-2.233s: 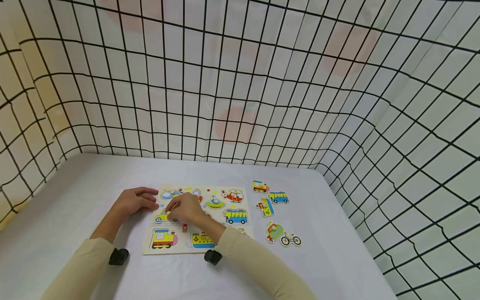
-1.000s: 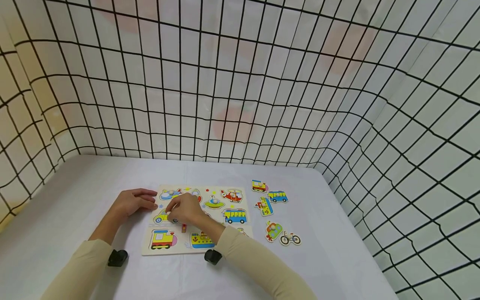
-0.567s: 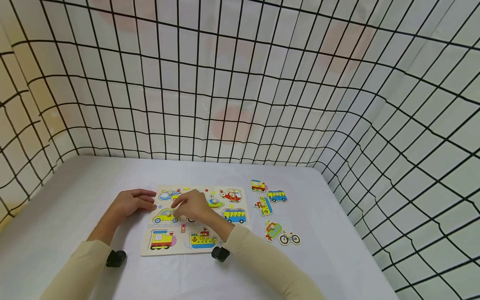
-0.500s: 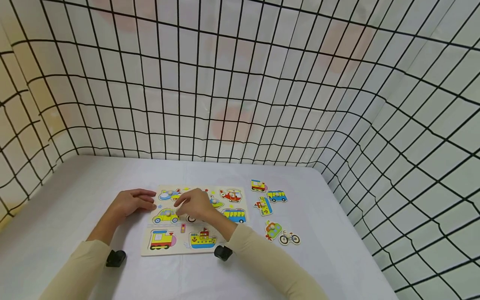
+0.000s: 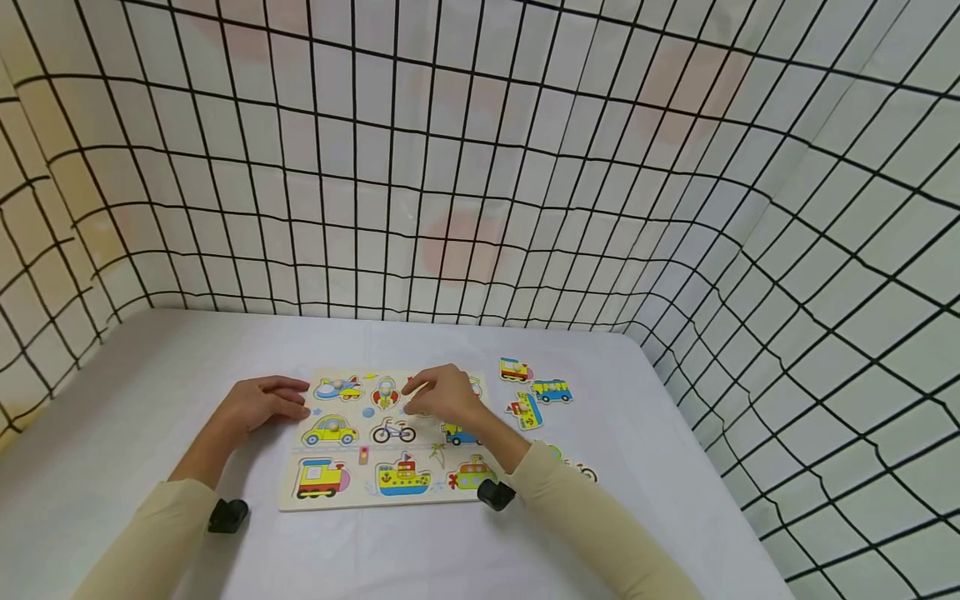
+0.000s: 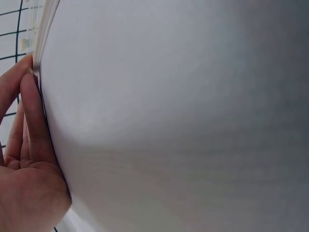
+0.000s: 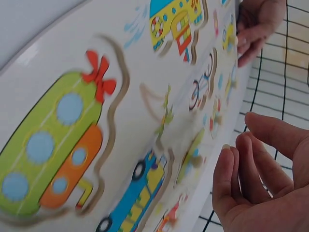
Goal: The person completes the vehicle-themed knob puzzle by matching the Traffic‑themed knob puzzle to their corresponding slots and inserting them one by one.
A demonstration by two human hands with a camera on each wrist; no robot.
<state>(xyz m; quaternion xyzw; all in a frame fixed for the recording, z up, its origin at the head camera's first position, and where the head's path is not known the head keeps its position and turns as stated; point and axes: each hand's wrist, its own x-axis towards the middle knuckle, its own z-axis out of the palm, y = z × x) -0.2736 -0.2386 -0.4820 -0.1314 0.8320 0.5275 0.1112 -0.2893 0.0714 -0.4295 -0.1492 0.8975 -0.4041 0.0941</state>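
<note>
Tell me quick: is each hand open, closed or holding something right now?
Left hand: open, resting at the left edge of the puzzle board.
Right hand: open, holding nothing, over the puzzle board.

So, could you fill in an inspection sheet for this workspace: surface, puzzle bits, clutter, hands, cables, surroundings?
Surface: white table, with a picture board lying on it.
Job's things: train piece, bus piece and boat piece lie loose right of the board; submarine piece and bicycle piece partly hidden by the right sleeve.
Clutter: nothing seen.
Hands: left hand at the board's left edge; right hand over the board, holding nothing.
Cables: nothing seen.
Surroundings: black mesh before white sheeting.
</note>
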